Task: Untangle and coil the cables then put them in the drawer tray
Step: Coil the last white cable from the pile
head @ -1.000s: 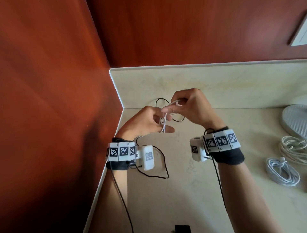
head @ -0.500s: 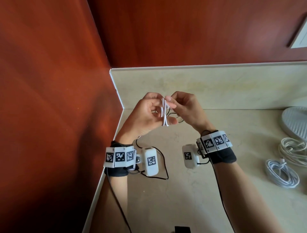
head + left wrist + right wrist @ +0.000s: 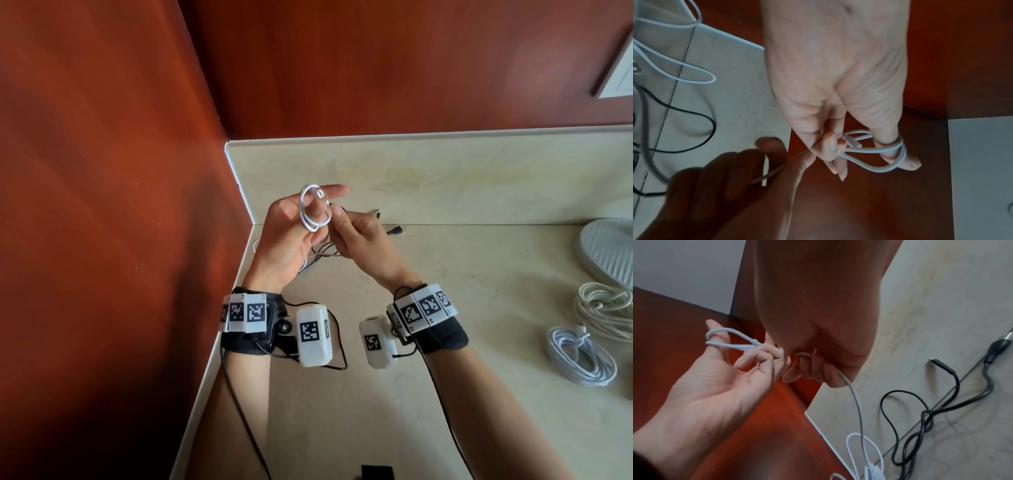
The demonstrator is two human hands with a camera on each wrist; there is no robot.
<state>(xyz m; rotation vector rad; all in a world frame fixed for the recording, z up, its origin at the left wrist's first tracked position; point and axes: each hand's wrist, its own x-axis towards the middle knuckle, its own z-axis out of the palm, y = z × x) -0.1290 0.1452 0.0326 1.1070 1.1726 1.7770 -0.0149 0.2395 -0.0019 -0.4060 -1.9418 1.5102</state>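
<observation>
While the left hand (image 3: pixel 291 233) is raised palm-up above the pale counter (image 3: pixel 445 377), a white cable (image 3: pixel 313 209) is looped around its outstretched index finger and pinned by the other fingers curled over it — its connector lies against them. Just beside it, the right hand (image 3: pixel 359 240) pinches the same cable's trailing length, which hangs down to the counter near a tangled black cable (image 3: pixel 920 415). Two coiled white cables (image 3: pixel 582 356) lie well apart, at the right.
</observation>
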